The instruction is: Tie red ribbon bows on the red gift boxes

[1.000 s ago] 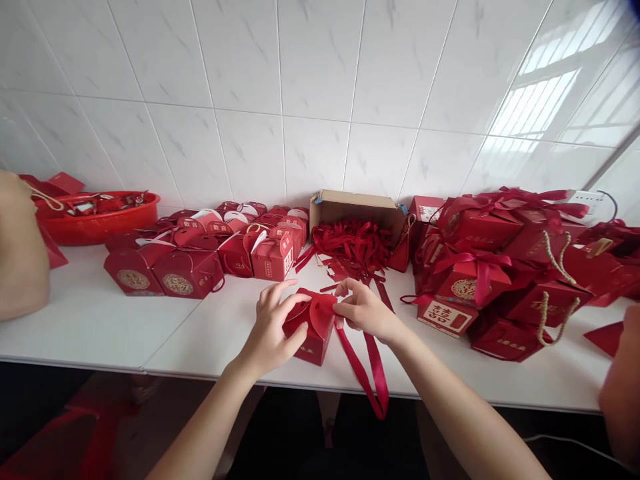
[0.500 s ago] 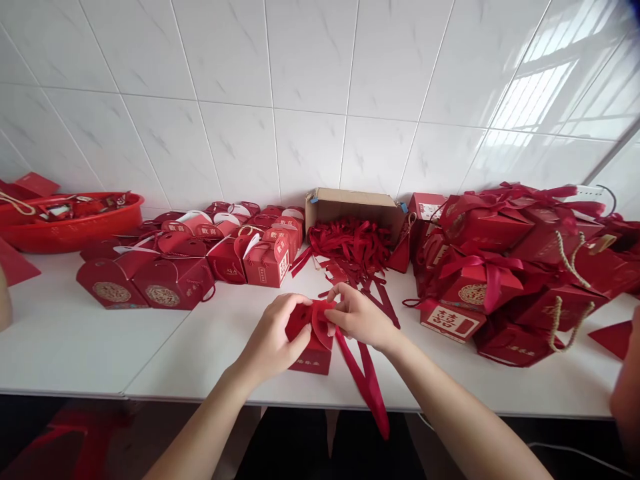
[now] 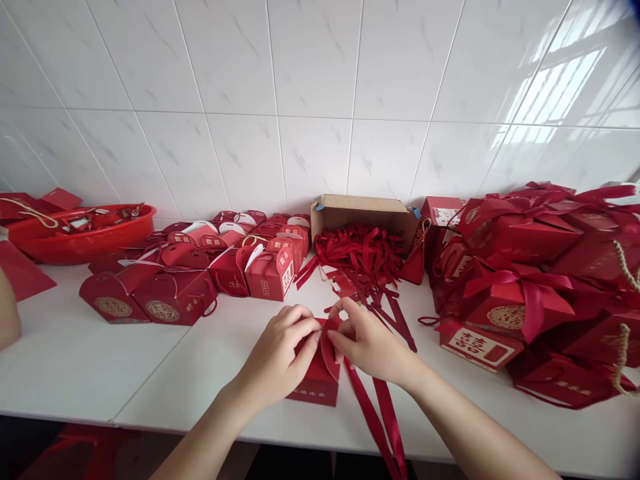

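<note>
A small red gift box [image 3: 314, 387] with gold lettering stands on the table between my hands, its curved top flaps raised. My left hand [image 3: 285, 353] closes on the box top from the left, thumb and forefinger together at the flaps; its fingers cover part of the box. From the right, my right hand [image 3: 367, 343] pinches at the curved flap, with a red ribbon [image 3: 370, 417] at its fingers. The ribbon's two long tails run down past the table's front edge. What lies between the fingertips is partly hidden.
Several red gift boxes [image 3: 175, 293] stand to the left, near a red basin [image 3: 85, 243]. An open cardboard box [image 3: 364, 203] spills ribbons [image 3: 363, 247] at the back. Ribbon-tied boxes [image 3: 520, 313] pile up on the right. Another person's arm [image 3: 7, 310] shows at the left edge.
The view has tilted up and shifted, so things sit lower in it. My left thumb has moved from the flap's front to meet my forefinger at the box top.
</note>
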{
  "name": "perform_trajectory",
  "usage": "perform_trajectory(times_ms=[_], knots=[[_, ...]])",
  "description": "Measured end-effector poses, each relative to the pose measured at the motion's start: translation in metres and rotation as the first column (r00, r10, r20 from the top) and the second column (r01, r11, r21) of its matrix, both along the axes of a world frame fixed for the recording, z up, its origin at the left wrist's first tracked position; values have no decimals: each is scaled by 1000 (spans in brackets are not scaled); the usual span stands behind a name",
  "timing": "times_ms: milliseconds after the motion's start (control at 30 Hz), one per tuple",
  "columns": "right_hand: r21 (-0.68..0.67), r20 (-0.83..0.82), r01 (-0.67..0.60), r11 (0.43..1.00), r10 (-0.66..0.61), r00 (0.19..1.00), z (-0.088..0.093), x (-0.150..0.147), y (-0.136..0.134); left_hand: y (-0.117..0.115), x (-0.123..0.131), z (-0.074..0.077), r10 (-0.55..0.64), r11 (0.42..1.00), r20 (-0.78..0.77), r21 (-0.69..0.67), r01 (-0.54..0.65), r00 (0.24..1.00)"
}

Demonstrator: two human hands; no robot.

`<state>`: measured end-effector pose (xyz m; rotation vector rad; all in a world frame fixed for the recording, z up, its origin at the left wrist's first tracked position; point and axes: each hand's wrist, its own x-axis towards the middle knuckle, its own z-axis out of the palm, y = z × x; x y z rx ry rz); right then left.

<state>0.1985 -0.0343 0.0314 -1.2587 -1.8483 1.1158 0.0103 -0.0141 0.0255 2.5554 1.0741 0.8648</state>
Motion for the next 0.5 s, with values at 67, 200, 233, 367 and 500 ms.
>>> perform_trajectory(times_ms=[67, 200, 233, 367, 500], knots=[[99, 105, 70, 993, -80, 991, 0, 3, -1, 1, 1, 5, 5, 1000, 11, 17, -5, 1000], [309, 86, 140, 941, -174, 981, 8, 10, 3, 1, 4, 27, 2, 999, 72, 54, -6, 997], [289, 38, 104, 952, -120, 992, 12, 10, 4, 2, 5, 34, -6, 998, 93, 59, 1, 996], [84, -171, -59, 995, 73, 983, 36, 4, 9, -3, 2, 56, -10, 996, 211, 91, -9, 977], [214, -416, 68, 974, 28, 909, 60, 10, -3, -21, -17, 42, 150, 981, 235, 84, -173, 960]])
